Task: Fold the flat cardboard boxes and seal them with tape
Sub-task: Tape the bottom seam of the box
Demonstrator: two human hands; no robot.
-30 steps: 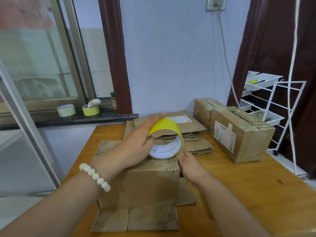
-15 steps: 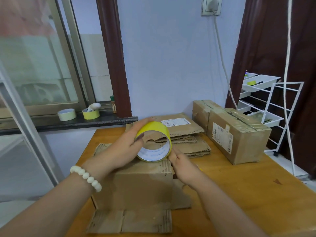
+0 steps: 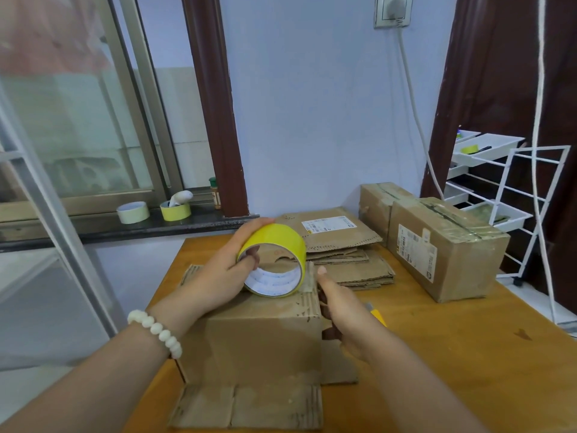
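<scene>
Grips the yellow tape roll [image 3: 278,240] in the left hand [image 3: 215,276], with the thumb hooked inside the core and the other fingers wrapped over the outer face as far as the far rim. Holds the roll on edge, lower rim touching the top of the folded cardboard box [image 3: 259,339] near its right edge. Lays the right hand [image 3: 346,314] against the box's right side, thumb straight and pointing up just beside the roll. Cannot tell how the remaining fingers lie, hidden behind the back of the hand. Cannot tell either whether that hand holds the small yellow object [image 3: 379,318] poking out just past it. Keeps the box upright on the wooden table [image 3: 452,364], near flaps spread flat. Farther back, a stack of flat boxes [image 3: 346,257], with two sealed boxes [image 3: 446,251] to its right.
</scene>
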